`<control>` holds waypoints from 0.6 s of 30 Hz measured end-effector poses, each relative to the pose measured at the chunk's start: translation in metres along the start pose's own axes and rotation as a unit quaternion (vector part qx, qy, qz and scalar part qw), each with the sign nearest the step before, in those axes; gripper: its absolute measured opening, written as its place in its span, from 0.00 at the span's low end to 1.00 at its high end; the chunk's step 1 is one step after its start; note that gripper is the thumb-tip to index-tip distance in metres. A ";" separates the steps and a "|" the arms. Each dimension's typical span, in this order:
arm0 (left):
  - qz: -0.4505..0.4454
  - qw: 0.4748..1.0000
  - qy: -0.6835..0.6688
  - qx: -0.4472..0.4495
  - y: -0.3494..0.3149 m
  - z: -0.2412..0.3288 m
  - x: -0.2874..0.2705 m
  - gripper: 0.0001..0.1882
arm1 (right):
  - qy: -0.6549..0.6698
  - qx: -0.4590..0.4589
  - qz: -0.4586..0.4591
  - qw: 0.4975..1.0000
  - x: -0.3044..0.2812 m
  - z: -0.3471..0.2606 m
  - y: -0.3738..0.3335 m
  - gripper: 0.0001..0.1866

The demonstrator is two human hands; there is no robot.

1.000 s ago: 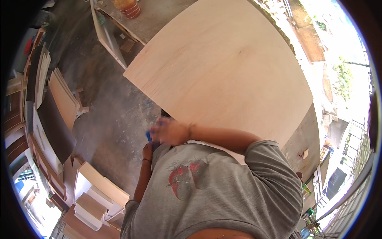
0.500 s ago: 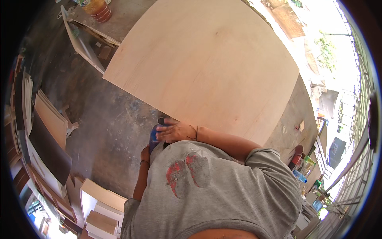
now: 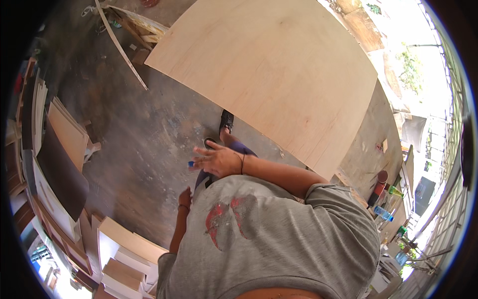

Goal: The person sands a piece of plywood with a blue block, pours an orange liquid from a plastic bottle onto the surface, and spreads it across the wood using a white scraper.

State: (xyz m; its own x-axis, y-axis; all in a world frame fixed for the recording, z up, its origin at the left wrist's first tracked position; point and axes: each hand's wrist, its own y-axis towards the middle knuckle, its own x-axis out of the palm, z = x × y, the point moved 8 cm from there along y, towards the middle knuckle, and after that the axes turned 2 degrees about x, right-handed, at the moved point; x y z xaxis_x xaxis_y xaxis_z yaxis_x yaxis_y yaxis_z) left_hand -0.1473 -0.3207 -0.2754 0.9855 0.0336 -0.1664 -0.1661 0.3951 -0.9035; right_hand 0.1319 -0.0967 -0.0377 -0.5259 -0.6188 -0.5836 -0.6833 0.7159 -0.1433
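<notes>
My right hand (image 3: pixel 219 160) reaches across in front of my grey shirt, back of the hand upward and a dark cord around the wrist. A small blue thing (image 3: pixel 191 164) shows at its fingertips; the hand seems to hold it, and most of it is hidden. Low at my left side hangs my left hand (image 3: pixel 184 197), beside my leg, its fingers too small and shaded to read. A large pale plywood sheet (image 3: pixel 269 74) lies ahead, its near edge beyond my right forearm. Neither hand touches it.
A long narrow strip (image 3: pixel 121 47) stands left of the sheet, near a wooden frame (image 3: pixel 142 27). Stacked boards (image 3: pixel 67 132) and white box pieces (image 3: pixel 124 244) line the left side. Bottles (image 3: pixel 383 214) stand at the right. One dark shoe (image 3: pixel 226 119) is on the stained concrete floor (image 3: pixel 134 129).
My view has shifted relative to the sheet, whose near edge now lies farther from my hand. My legs and a shoe have come into sight. The right hand's fingers have spread somewhat.
</notes>
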 end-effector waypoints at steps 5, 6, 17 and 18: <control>-0.098 0.963 0.210 0.137 0.023 -0.053 -0.035 0.20 | -0.181 0.141 0.386 0.893 -0.212 0.128 -0.121 0.26; -0.082 0.843 0.437 0.303 0.047 -0.090 -0.053 0.19 | -0.356 0.198 0.420 0.811 -0.253 0.152 -0.148 0.27; 0.016 0.750 0.521 0.407 0.089 -0.091 -0.045 0.17 | -0.162 0.031 0.252 0.954 -0.045 0.000 -0.100 0.23; 0.032 0.746 0.513 0.423 0.082 -0.100 -0.055 0.17 | -0.100 0.068 0.322 0.939 -0.088 0.043 -0.116 0.23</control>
State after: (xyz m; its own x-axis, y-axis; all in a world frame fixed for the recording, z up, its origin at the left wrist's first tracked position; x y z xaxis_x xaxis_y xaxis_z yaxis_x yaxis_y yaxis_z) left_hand -0.2182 -0.3822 -0.3796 0.3589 -0.4710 -0.8058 0.2980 0.8760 -0.3793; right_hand 0.2795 -0.1116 -0.0034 -0.6929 0.0198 -0.7207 -0.1779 0.9640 0.1976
